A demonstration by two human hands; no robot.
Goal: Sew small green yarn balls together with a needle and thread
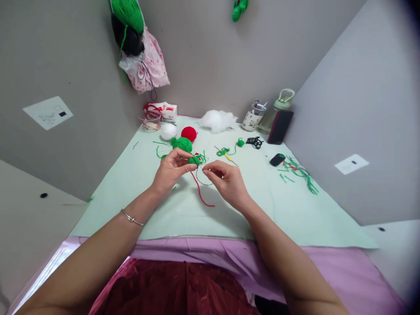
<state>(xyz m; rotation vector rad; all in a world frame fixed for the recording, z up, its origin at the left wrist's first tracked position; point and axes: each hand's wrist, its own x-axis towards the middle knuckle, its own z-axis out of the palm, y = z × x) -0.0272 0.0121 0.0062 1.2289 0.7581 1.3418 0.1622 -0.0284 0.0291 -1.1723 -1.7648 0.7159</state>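
Note:
Between the thumb and fingers of my left hand (172, 168) is a small green crocheted piece (194, 160) with bits of red on it. A red yarn tail (201, 194) hangs from the piece onto the table. Just to the right, my right hand (226, 179) is closed in a pinch, its fingertips close to the piece. A thin black thread (204, 183) loops from the piece to this hand; whether a needle is in the pinch is too small to tell. Behind my left hand lies a green yarn ball (182, 144).
A red yarn ball (189, 134), a white yarn ball (168, 131) and white stuffing (218, 121) lie at the back. A yellow-handled crochet hook (228, 157) rests right of centre. Green yarn scraps (300, 170), a phone (280, 127) and a bottle (269, 120) are on the right.

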